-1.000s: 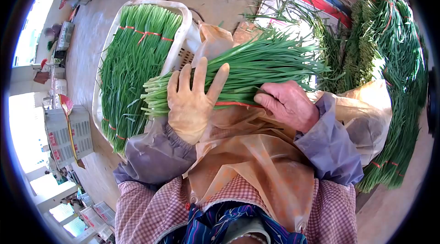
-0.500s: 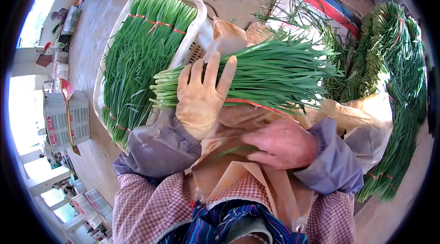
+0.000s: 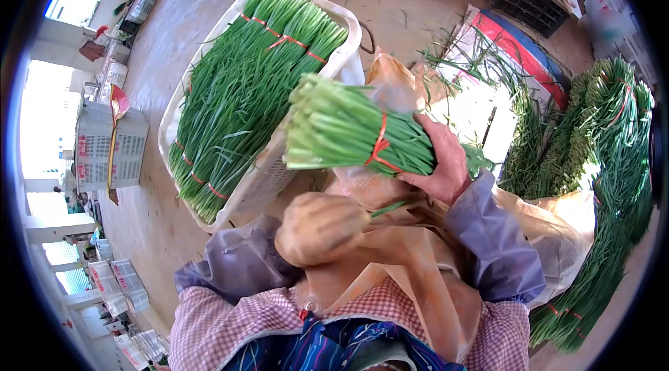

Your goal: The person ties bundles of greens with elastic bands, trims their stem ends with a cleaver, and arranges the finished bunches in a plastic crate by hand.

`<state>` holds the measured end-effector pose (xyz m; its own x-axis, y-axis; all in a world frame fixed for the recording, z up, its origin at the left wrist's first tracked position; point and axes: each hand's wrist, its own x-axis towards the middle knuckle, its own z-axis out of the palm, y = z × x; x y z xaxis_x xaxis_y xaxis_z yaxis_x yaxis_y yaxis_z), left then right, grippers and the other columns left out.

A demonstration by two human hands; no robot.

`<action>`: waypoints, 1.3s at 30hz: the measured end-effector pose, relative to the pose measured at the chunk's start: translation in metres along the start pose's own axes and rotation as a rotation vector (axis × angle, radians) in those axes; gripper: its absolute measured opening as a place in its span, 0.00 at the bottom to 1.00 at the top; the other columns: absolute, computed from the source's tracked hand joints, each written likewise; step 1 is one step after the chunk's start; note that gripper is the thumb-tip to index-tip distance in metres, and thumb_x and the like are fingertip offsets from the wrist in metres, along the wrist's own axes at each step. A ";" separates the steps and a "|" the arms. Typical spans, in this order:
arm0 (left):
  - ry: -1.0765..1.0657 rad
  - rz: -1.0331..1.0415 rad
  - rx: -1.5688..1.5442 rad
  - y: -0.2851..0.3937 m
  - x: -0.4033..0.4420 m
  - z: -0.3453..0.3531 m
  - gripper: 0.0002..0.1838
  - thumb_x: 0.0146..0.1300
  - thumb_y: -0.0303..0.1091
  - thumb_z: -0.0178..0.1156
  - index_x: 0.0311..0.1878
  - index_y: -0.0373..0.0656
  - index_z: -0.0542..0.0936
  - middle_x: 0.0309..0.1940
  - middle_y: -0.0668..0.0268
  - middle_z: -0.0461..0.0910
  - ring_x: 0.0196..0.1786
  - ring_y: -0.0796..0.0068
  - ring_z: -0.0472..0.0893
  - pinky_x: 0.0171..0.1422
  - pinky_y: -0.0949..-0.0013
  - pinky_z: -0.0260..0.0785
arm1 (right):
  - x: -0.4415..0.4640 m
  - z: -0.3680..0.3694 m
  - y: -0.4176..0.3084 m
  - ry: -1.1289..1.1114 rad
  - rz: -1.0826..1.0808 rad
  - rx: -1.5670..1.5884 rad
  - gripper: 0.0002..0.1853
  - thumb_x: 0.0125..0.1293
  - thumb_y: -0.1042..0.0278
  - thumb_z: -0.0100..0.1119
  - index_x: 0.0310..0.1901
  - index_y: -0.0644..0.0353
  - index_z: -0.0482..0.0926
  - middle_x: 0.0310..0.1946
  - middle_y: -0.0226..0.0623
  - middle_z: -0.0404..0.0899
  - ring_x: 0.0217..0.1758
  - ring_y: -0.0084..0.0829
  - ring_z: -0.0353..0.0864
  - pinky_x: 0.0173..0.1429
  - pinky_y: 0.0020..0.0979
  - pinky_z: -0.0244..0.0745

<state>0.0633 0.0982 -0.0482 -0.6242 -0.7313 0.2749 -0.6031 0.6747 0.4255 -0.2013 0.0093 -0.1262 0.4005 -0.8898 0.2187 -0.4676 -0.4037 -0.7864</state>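
The white crate [image 3: 354,35] stands just beside you, probably for easy reach. Near it, the green bundle [image 3: 331,127] is raised in your right hand [image 3: 446,165], fingers closed round the leafy part, leaving the pale ends free. The red tie [image 3: 381,142] likely keeps the stalks together. Your left hand [image 3: 317,229] is blurred; whether it grips the green blade [image 3: 388,208], I cannot tell.

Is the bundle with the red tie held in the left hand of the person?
No, the right hand holds the bundle, while the left hand is apart from it, lower in the picture.
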 end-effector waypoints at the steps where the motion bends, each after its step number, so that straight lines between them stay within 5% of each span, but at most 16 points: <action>1: -0.009 -0.145 -0.066 -0.007 -0.007 0.006 0.23 0.50 0.37 0.72 0.51 0.41 0.83 0.53 0.57 0.83 0.55 0.58 0.82 0.56 0.62 0.74 | -0.006 0.004 0.002 0.043 0.060 0.072 0.51 0.43 0.61 0.80 0.70 0.57 0.64 0.58 0.49 0.75 0.63 0.50 0.73 0.67 0.45 0.67; 4: 0.250 -0.514 -0.292 -0.041 0.001 0.016 0.32 0.55 0.46 0.74 0.58 0.36 0.78 0.54 0.50 0.81 0.55 0.49 0.81 0.63 0.56 0.71 | -0.016 0.010 -0.008 0.161 0.227 0.242 0.49 0.44 0.63 0.81 0.69 0.60 0.65 0.56 0.50 0.76 0.61 0.50 0.76 0.65 0.43 0.72; 8: 0.456 -0.384 -1.048 -0.023 0.082 0.033 0.41 0.56 0.53 0.74 0.64 0.34 0.72 0.56 0.55 0.78 0.58 0.62 0.79 0.65 0.61 0.69 | -0.017 0.016 -0.020 0.262 0.224 0.185 0.49 0.44 0.63 0.81 0.68 0.63 0.65 0.56 0.50 0.76 0.60 0.50 0.76 0.63 0.43 0.72; 11: 0.347 -0.386 -1.241 -0.022 0.120 0.040 0.47 0.55 0.61 0.73 0.67 0.34 0.69 0.58 0.59 0.77 0.59 0.68 0.77 0.66 0.63 0.69 | -0.014 0.010 -0.044 0.378 0.152 0.029 0.48 0.45 0.63 0.81 0.68 0.66 0.64 0.53 0.52 0.75 0.56 0.54 0.75 0.60 0.46 0.71; 13: 0.457 -0.425 -1.371 -0.022 0.133 0.054 0.38 0.54 0.48 0.78 0.63 0.37 0.74 0.54 0.62 0.80 0.55 0.71 0.79 0.61 0.65 0.71 | -0.016 0.007 -0.051 0.380 0.167 -0.065 0.51 0.46 0.62 0.80 0.69 0.69 0.59 0.53 0.55 0.74 0.54 0.55 0.74 0.60 0.48 0.70; 16: 0.322 -0.437 -1.504 -0.034 0.148 0.049 0.38 0.52 0.47 0.79 0.63 0.37 0.75 0.53 0.62 0.81 0.54 0.71 0.80 0.60 0.65 0.72 | -0.025 -0.015 -0.056 0.212 0.129 -0.147 0.51 0.52 0.53 0.76 0.70 0.71 0.57 0.53 0.56 0.73 0.54 0.54 0.75 0.60 0.48 0.70; 17: 0.244 -0.461 -1.556 -0.038 0.148 0.044 0.40 0.50 0.45 0.80 0.64 0.37 0.74 0.55 0.62 0.80 0.55 0.71 0.80 0.61 0.64 0.72 | -0.028 -0.029 -0.061 0.170 0.112 -0.192 0.44 0.55 0.52 0.74 0.66 0.69 0.65 0.51 0.53 0.75 0.51 0.53 0.76 0.60 0.47 0.71; 20: 0.186 -0.321 -1.527 -0.047 0.152 0.047 0.43 0.47 0.43 0.80 0.66 0.37 0.72 0.57 0.62 0.80 0.58 0.70 0.79 0.65 0.63 0.70 | -0.026 -0.069 -0.068 0.445 -0.024 -0.300 0.26 0.59 0.57 0.72 0.53 0.66 0.77 0.46 0.50 0.79 0.48 0.52 0.79 0.53 0.47 0.74; 24: 0.032 -0.209 -1.432 -0.051 0.163 0.055 0.46 0.46 0.43 0.80 0.68 0.38 0.70 0.60 0.62 0.79 0.61 0.69 0.77 0.68 0.62 0.68 | 0.005 -0.085 -0.068 0.574 -0.178 -0.114 0.22 0.58 0.74 0.70 0.54 0.66 0.76 0.40 0.47 0.80 0.42 0.48 0.81 0.46 0.42 0.77; 34: -0.187 -0.186 -1.687 -0.059 0.167 0.074 0.53 0.41 0.35 0.78 0.73 0.38 0.63 0.63 0.62 0.76 0.64 0.66 0.76 0.69 0.62 0.68 | 0.019 -0.134 -0.041 0.603 -0.644 -0.695 0.21 0.46 0.74 0.65 0.47 0.63 0.80 0.29 0.36 0.75 0.29 0.35 0.76 0.32 0.34 0.75; 36: -0.232 -0.152 -1.695 -0.060 0.172 0.076 0.54 0.41 0.34 0.78 0.74 0.38 0.63 0.64 0.61 0.75 0.64 0.65 0.75 0.70 0.61 0.67 | 0.015 -0.164 -0.044 0.727 -0.576 -0.754 0.15 0.52 0.82 0.63 0.44 0.64 0.82 0.32 0.39 0.79 0.29 0.39 0.77 0.34 0.35 0.78; 37: -0.250 -0.135 -1.700 -0.060 0.174 0.077 0.54 0.40 0.34 0.78 0.74 0.38 0.63 0.65 0.61 0.75 0.65 0.65 0.75 0.70 0.61 0.67 | 0.015 -0.166 -0.044 0.985 -0.418 -0.644 0.10 0.61 0.81 0.63 0.44 0.64 0.82 0.33 0.40 0.81 0.31 0.35 0.81 0.36 0.33 0.79; 39: -0.276 -0.155 -1.715 -0.061 0.175 0.077 0.54 0.41 0.33 0.78 0.74 0.39 0.63 0.65 0.61 0.74 0.65 0.66 0.75 0.71 0.61 0.66 | 0.009 -0.186 -0.053 1.083 -0.029 -0.126 0.07 0.68 0.77 0.61 0.47 0.65 0.82 0.35 0.40 0.84 0.35 0.27 0.83 0.39 0.27 0.78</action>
<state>-0.0479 -0.0630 -0.0926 -0.7857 -0.6132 0.0820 0.3908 -0.3892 0.8341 -0.3198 -0.0166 0.0245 -0.4647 -0.5702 0.6774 -0.5710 -0.3917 -0.7214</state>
